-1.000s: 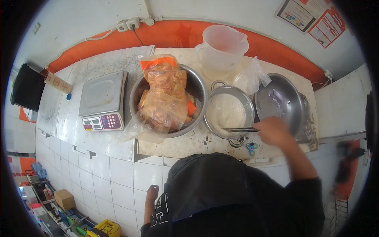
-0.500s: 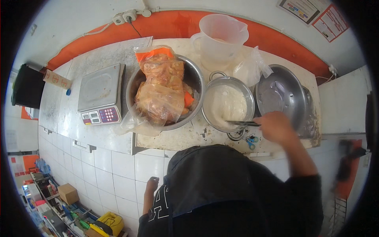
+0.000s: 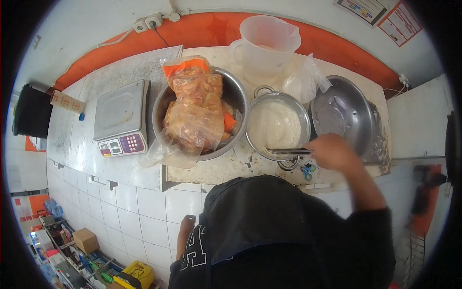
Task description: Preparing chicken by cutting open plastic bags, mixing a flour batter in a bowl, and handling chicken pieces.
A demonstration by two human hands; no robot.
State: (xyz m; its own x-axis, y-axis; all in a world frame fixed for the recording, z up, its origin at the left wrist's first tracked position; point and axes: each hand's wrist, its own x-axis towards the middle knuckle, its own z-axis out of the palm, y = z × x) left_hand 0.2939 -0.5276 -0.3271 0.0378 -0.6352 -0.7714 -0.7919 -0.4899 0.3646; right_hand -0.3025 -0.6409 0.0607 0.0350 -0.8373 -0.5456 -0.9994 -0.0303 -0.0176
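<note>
My right hand point(image 3: 332, 151) is closed around the end of a slim, dark metal utensil point(image 3: 289, 151). Its other end reaches into thick off-white batter in a two-handled steel pot point(image 3: 308, 118); the batter hides the tip, so its kind is unclear. Down at my left side, away from the worktop, hangs my left hand point(image 3: 186, 224), fingers curled near a small dark patch I cannot make out. Left of the pot, a large steel bowl point(image 3: 242, 91) holds plastic bags of orange-marinated meat point(image 3: 195, 115). To the pot's right sits a wide steel bowl point(image 3: 358, 103) with some wet residue.
A digital scale point(image 3: 120, 115) stands left on the worktop. Behind the pot are a translucent pitcher point(image 3: 267, 43) and a clear plastic bag of white stuff point(image 3: 303, 82). Blue scissors point(image 3: 308, 171) lie by the front edge. Crates and a cardboard box point(image 3: 85, 240) fill the lower left.
My right hand has shifted slightly left with the utensil, whose end has moved through the batter. The batter's surface pattern differs. My left hand stays low at my side.
</note>
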